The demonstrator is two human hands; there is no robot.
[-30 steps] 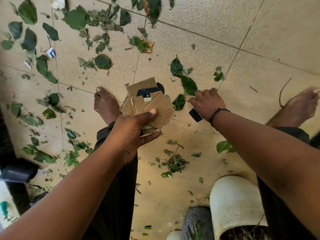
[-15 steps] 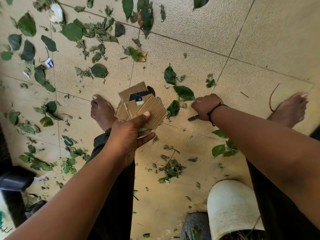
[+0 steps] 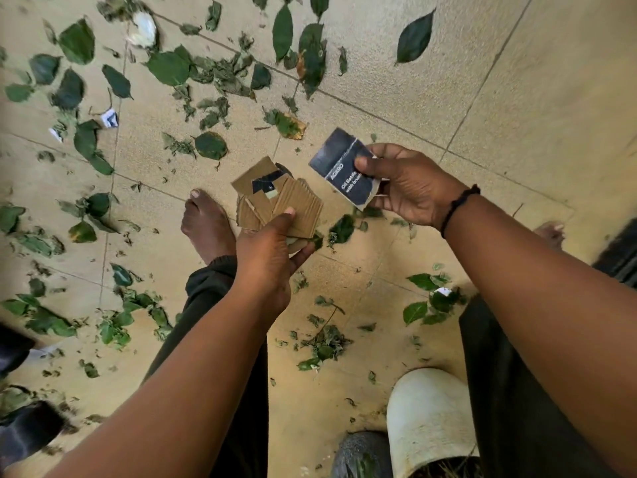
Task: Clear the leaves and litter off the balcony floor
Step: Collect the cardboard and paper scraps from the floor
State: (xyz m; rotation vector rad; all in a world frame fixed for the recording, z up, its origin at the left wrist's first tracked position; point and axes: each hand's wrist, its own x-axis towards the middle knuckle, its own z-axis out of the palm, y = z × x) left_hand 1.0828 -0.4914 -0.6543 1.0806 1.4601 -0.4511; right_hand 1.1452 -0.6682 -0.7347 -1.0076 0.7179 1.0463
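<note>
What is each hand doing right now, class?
Left hand: closed, holding a stack of cardboard scraps.
Right hand: closed, pinching a dark printed card.

Left hand [image 3: 267, 257] holds cardboard stack [image 3: 279, 201] above floor [image 3: 517, 81], just right of bare foot [image 3: 206, 225]. Right hand [image 3: 410, 184] holds card piece [image 3: 341, 167] right of stack — apart, not touching. Leaves [image 3: 169, 69] scattered over floor, mostly left and behind. Pot [image 3: 427, 419] at near right — smaller pot [image 3: 362, 453] touching its left.

Left hand [image 3: 272, 250] grips cardboard scraps [image 3: 279, 205]; right hand [image 3: 406, 186] pinches dark card [image 3: 341, 167].
</note>
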